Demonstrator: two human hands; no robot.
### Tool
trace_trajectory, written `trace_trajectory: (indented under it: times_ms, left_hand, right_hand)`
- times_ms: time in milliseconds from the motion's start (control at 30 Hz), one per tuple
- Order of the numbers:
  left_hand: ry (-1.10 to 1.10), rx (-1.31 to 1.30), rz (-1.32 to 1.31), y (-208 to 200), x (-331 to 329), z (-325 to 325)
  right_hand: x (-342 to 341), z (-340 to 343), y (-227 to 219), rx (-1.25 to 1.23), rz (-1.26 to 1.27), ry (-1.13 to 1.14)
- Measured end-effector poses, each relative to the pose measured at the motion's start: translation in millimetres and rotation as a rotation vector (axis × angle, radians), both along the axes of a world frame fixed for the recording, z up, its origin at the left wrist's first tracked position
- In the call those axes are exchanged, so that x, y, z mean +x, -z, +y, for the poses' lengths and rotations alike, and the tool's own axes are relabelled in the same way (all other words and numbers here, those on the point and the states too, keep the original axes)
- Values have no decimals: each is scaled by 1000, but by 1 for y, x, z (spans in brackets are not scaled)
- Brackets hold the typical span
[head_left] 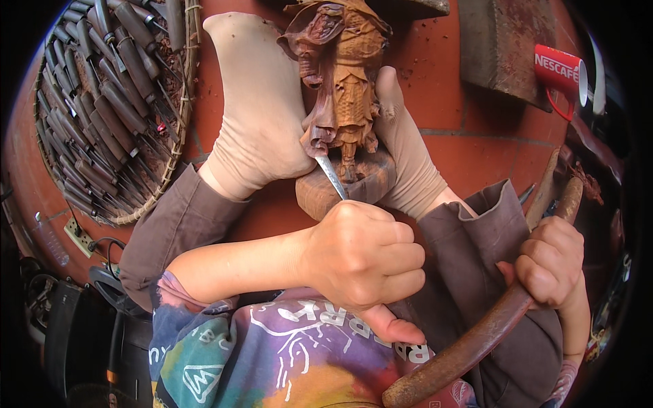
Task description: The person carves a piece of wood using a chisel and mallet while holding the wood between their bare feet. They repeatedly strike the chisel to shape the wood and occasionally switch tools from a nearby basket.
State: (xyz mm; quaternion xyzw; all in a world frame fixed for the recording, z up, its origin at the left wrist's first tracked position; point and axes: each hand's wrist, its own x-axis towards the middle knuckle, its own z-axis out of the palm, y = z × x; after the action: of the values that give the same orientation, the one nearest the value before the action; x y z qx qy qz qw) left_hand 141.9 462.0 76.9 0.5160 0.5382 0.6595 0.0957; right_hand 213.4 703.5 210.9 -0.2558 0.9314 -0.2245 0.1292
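Note:
A carved wooden figurine (355,88) stands on its round wooden base (320,196), clasped between my two socked feet (262,102). My left hand (367,255) is wrapped in a fist around a carving chisel (330,175); its handle is hidden inside the fist. The metal blade points up and away, its tip at the lower left side of the figurine. In my right hand (549,262), off to the right, is a curved wooden club (462,347), gripped near its upper end. The club's thick lower end hangs over my lap, apart from the chisel.
At the far left, a round woven basket (182,146) holds many dark-handled carving tools. A red mug (558,71) lies tipped by a wooden block (503,51) at the far right. Wood chips dot the red tiles, and a power strip (79,236) lies at left.

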Motion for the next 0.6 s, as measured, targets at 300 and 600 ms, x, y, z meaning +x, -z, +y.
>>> trace_trajectory:
  times_ms: [300, 600]
  left_hand:
    - [-42, 31, -32, 7, 3, 3]
    - [-51, 33, -103, 4, -1, 3]
  right_hand:
    - [1, 0, 1, 16, -27, -26]
    - [2, 0, 2, 10, 180, -45]
